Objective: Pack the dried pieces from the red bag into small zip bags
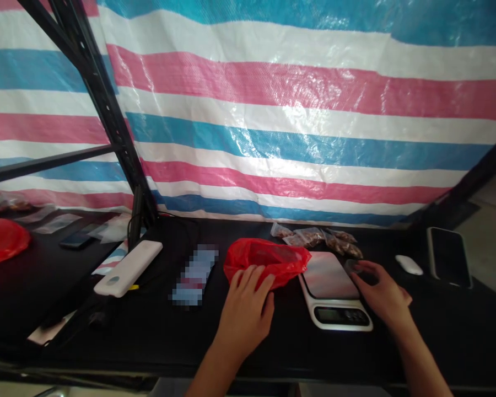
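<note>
A red plastic bag [287, 255] stands with its mouth open on the black tabletop, its right side reaching over the edge of a kitchen scale [330, 275]. My left hand [248, 303] has its fingers over the bag's near rim and holds it there. The scale has a bare metal plate and a dark display at its front. Right of the plate, my right hand [380, 292] is closed in a pinch on a small clear plastic bag [352, 267], mostly hidden by the fingers. Behind the scale lie several small packets [310, 237] with brown contents.
A white power bank [128, 268] and a blurred-out phone-like object [195, 275] lie to the left. On the right are a white earbud case [409, 264] and a phone [449, 257]. A black metal post [107, 110] rises at the left before a striped tarp [293, 127].
</note>
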The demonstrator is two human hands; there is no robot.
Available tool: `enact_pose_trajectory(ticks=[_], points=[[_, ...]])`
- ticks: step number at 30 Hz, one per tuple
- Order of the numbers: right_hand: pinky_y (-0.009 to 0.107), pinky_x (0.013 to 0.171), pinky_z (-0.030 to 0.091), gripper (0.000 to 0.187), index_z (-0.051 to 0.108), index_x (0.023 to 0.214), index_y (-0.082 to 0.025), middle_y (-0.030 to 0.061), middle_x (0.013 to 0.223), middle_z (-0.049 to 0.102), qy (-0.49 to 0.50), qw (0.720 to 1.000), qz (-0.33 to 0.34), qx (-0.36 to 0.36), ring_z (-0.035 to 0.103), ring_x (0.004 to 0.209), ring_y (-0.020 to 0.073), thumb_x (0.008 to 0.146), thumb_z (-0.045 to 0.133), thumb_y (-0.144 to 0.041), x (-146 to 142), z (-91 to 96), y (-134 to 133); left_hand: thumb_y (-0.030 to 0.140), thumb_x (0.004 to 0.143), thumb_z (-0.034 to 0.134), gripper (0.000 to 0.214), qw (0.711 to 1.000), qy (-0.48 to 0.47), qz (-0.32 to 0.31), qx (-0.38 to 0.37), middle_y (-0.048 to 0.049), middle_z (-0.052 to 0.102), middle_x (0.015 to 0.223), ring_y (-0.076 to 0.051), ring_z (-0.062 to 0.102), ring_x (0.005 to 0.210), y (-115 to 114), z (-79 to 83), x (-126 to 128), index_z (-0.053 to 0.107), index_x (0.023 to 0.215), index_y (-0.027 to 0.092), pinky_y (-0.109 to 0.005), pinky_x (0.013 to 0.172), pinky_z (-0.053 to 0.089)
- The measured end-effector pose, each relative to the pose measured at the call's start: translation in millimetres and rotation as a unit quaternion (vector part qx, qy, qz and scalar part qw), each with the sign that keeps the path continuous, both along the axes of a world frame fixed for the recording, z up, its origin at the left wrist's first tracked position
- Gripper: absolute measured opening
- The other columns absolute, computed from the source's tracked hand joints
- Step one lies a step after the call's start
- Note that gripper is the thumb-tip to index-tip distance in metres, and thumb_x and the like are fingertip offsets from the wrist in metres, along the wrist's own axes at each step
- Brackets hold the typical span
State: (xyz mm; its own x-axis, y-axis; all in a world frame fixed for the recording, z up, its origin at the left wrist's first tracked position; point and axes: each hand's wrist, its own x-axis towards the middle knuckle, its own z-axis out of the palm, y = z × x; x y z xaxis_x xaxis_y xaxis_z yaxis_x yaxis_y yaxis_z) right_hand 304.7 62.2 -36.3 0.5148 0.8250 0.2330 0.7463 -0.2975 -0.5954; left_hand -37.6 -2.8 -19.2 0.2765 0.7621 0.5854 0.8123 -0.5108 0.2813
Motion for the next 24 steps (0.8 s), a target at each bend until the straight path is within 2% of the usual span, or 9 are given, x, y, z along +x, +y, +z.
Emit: enact_pose_trajectory(ticks=[3,6,10,14,16,17,19,21,24], points=[[0.055,0.105,0.042,0.053,0.067,0.120,-0.028,0.0062,0.114,0.079,0.005,0.999,0.042,0.011,0.070,0.111,0.0340,0.070,0.060,-0.046,0.8,4.6,-2.9,0.017,0.097,0.052,0.032,0.998,0.009,0.031,-0.047,-0.0076,0.073,0.121,-0.031,0.062,0.114,4.0,-2.1,-4.2,0.065,0.125,0.024,-0.054,0.099,0.044],[0.048,0.095,0.051,0.056,0.065,0.128,-0.027,0.0070,0.120,0.077,0.003,0.997,0.061,0.046,0.072,0.106,0.0316,0.074,0.053,-0.039,1.3,17.8,5.2,0.017,0.097,0.051,0.031,0.998,0.002,0.032,-0.047,-0.0072,0.074,0.117,-0.029,0.063,0.108,1.9,0.4,-5.7,0.067,0.123,0.024,-0.051,0.093,0.045],[0.045,0.088,0.054,0.036,0.074,0.103,-0.021,0.0127,0.104,0.079,-0.030,0.992,0.120,0.031,0.074,0.101,0.0340,0.079,0.053,-0.037,-13.4,51.5,33.6,0.019,0.096,0.055,0.032,0.998,-0.022,0.046,0.031,-0.0077,0.069,0.133,-0.032,0.058,0.119,0.4,7.3,-11.5,0.067,0.125,0.027,-0.052,0.096,0.044],[0.037,0.086,0.054,0.025,0.074,0.097,-0.025,0.0075,0.097,0.079,-0.031,0.977,0.205,0.055,0.074,0.092,0.0275,0.086,0.056,-0.039,-69.0,84.7,38.1,0.014,0.094,0.055,0.031,0.993,-0.046,0.060,0.085,-0.0086,0.065,0.138,-0.034,0.054,0.128,9.5,13.9,-25.4,0.069,0.119,0.025,-0.054,0.104,0.041],[0.033,0.086,0.053,0.028,0.071,0.107,-0.024,0.0078,0.107,0.078,-0.021,0.945,0.297,0.137,0.073,0.095,0.0245,0.094,0.051,-0.038,-113.6,91.7,22.5,0.007,0.093,0.050,0.032,0.995,-0.039,-0.012,0.087,-0.0077,0.069,0.130,-0.029,0.056,0.128,16.8,17.6,-30.7,0.070,0.110,0.024,-0.048,0.106,0.043],[0.032,0.086,0.053,0.028,0.071,0.107,-0.024,0.0075,0.109,0.077,-0.020,0.925,0.354,0.139,0.073,0.098,0.0230,0.096,0.047,-0.034,-136.8,91.9,12.6,0.004,0.092,0.048,0.033,0.995,-0.029,-0.058,0.079,-0.0077,0.071,0.125,-0.027,0.058,0.125,20.7,19.5,-32.0,0.070,0.107,0.023,-0.044,0.105,0.045],[0.030,0.085,0.051,0.027,0.071,0.099,-0.024,0.0068,0.106,0.078,-0.086,0.877,0.472,0.033,0.073,0.097,0.0214,0.095,0.045,-0.020,-177.7,86.5,-5.2,0.003,0.091,0.045,0.033,0.994,0.001,-0.107,0.024,-0.0072,0.073,0.109,-0.023,0.065,0.110,28.7,23.0,-32.4,0.071,0.102,0.022,-0.037,0.096,0.051],[0.029,0.083,0.050,0.029,0.071,0.100,-0.021,0.0086,0.107,0.078,-0.152,0.859,0.485,-0.056,0.073,0.097,0.0225,0.094,0.044,-0.013,-202.9,77.1,-15.0,0.003,0.090,0.045,0.032,0.997,0.018,-0.034,-0.062,-0.0059,0.073,0.097,-0.022,0.069,0.092,35.8,25.3,-31.1,0.070,0.097,0.021,-0.035,0.083,0.053],[0.031,0.084,0.050,0.034,0.071,0.110,-0.021,0.0092,0.111,0.077,-0.177,0.854,0.480,-0.095,0.074,0.099,0.0238,0.098,0.040,-0.013,-205.9,64.7,-15.2,0.012,0.091,0.048,0.027,0.991,0.042,0.068,-0.103,-0.0092,0.073,0.115,-0.028,0.067,0.102,40.6,26.3,-30.5,0.070,0.103,0.020,-0.045,0.090,0.051]])
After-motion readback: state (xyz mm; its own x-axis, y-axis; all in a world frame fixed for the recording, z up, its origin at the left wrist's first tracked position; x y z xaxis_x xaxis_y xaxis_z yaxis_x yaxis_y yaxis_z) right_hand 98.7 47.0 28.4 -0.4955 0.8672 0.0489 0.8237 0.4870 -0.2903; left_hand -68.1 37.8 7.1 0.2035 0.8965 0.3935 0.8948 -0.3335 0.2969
